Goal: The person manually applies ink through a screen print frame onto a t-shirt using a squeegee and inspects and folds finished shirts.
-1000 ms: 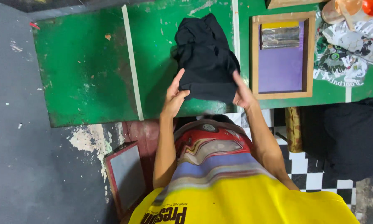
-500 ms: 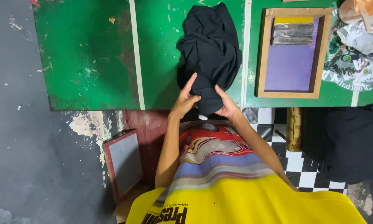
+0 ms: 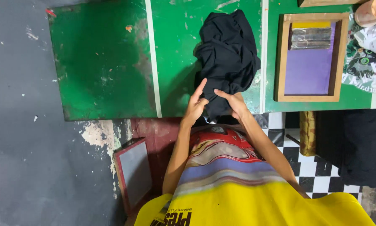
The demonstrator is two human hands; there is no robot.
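Observation:
A crumpled black garment (image 3: 228,58) lies on the green table (image 3: 104,75), its near end hanging toward the table's front edge. My left hand (image 3: 195,105) grips the near end of the garment from the left, fingers stretched up along the cloth. From the right, my right hand (image 3: 234,104) pinches the same bunched end. The two hands sit close together, just at the table's edge above my chest.
A wooden printing frame (image 3: 310,56) with a purple screen and a squeegee lies on the table to the right. Printed cloth (image 3: 370,62) is at far right. A red-framed screen (image 3: 134,175) leans on the floor at my left. Dark fabric (image 3: 359,142) lies on the checkered floor.
My hands moved from the garment's outer sides inward and toward me, bunching its near end between them. The garment has become more crumpled.

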